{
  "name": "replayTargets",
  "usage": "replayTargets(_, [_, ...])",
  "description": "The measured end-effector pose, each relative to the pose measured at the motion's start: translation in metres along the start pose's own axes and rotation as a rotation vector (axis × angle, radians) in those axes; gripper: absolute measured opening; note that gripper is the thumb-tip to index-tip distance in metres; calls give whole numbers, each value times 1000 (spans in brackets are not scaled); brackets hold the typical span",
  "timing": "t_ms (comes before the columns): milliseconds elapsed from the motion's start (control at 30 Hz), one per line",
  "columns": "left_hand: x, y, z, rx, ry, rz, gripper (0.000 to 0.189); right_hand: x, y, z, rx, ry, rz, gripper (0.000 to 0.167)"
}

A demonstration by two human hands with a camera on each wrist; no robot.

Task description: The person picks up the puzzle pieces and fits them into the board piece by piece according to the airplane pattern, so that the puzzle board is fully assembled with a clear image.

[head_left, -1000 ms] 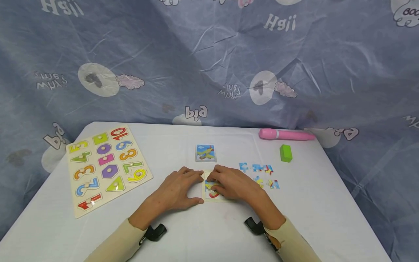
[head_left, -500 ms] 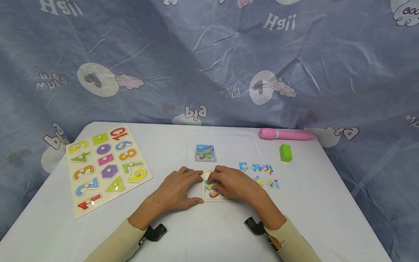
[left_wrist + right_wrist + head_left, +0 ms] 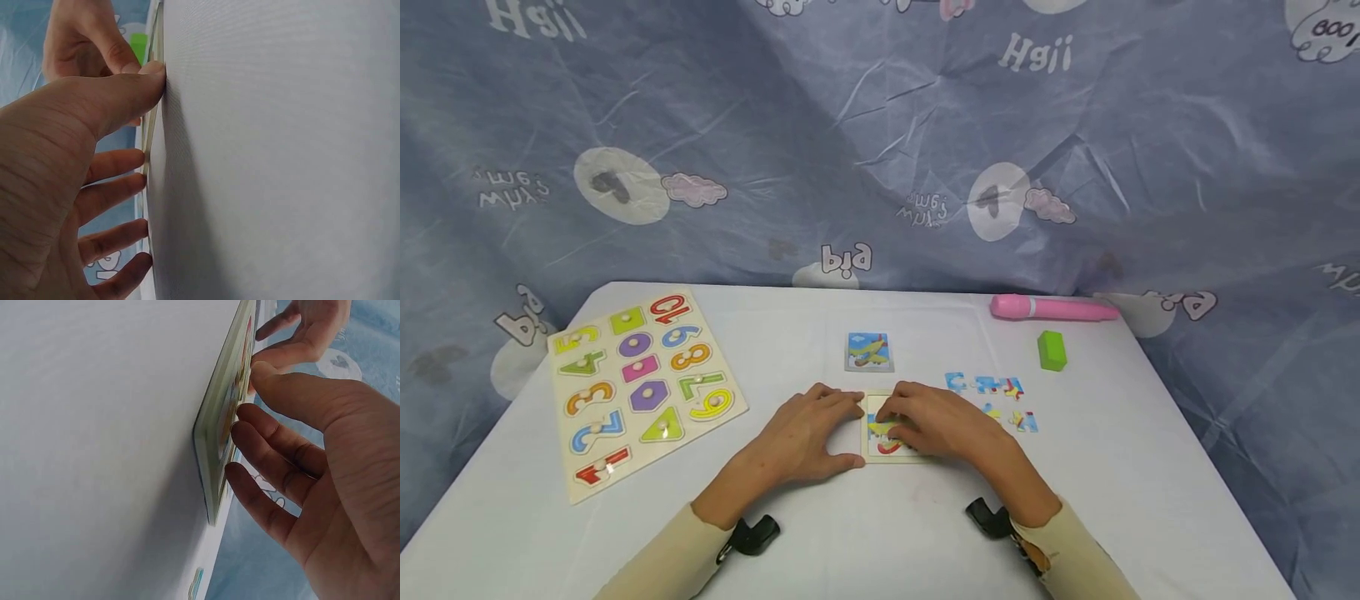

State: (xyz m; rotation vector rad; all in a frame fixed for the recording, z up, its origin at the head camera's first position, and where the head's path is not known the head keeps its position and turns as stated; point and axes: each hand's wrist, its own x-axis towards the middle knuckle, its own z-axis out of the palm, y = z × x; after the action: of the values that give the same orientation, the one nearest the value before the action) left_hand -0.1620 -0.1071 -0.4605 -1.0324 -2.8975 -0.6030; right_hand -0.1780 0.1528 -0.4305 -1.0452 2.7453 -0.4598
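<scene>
Right hand [image 3: 951, 423] shifted its wrist slightly outward and touched the puzzle [image 3: 880, 429]; its fingers' grasp I could not tell. Left hand [image 3: 808, 429], fingers relaxed, touched the puzzle's edge.

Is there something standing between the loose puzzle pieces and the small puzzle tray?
Yes: the right hand covers the right part of the puzzle tray, facing the loose pieces. No other object shows between them.
</scene>
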Motion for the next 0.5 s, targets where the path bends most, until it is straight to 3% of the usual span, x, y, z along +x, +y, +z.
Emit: replayTargets(500, [0, -1, 2, 7, 6, -2, 63, -25, 20, -4, -59, 70, 26, 19])
